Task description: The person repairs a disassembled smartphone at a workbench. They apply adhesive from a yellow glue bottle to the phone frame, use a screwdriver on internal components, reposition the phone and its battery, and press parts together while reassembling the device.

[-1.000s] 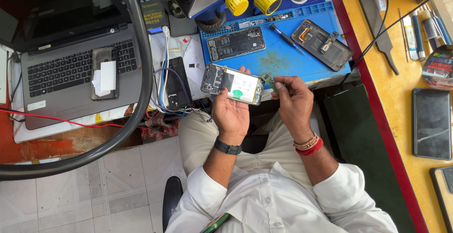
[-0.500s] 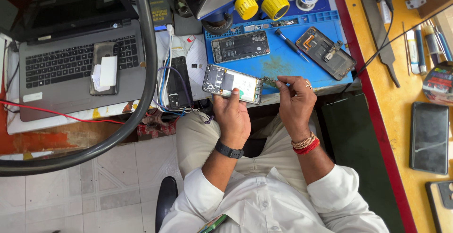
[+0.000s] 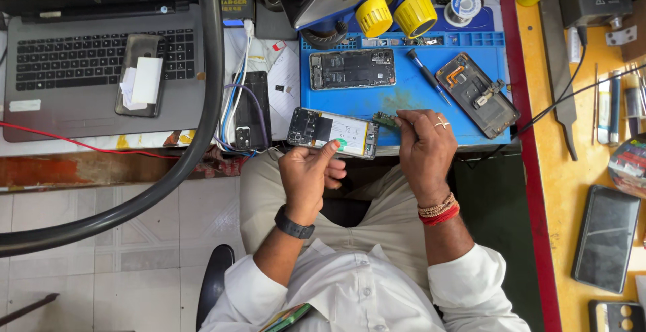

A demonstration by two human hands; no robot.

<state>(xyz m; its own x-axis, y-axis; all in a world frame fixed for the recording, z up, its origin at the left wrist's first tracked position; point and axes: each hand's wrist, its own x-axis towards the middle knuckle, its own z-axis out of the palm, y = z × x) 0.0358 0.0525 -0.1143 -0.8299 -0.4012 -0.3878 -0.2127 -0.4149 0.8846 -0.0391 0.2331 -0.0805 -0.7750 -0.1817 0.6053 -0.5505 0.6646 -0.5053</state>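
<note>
Head view: the left hand holds an opened phone at the front edge of the tabletop, fingers curled under it and the thumb pressed on its near end. Just right of that phone, the right hand pinches a small green circuit board between its fingertips, closed narrowly on it, the board touching or just beside the phone's right end; which of the two I cannot tell.

The phone hangs partly past the edge of the blue mat, over the person's lap, so a slackened thumb could let it tip and fall. The little board is held by a thin grip only; a slip might drop it into the lap or onto the floor. Pushed in tilted, it could likely bend a connector.

Beyond the right hand lie a screwdriver and a second opened phone; a sweep of the wrist could knock them. A third opened phone lies beyond the held one.
</note>
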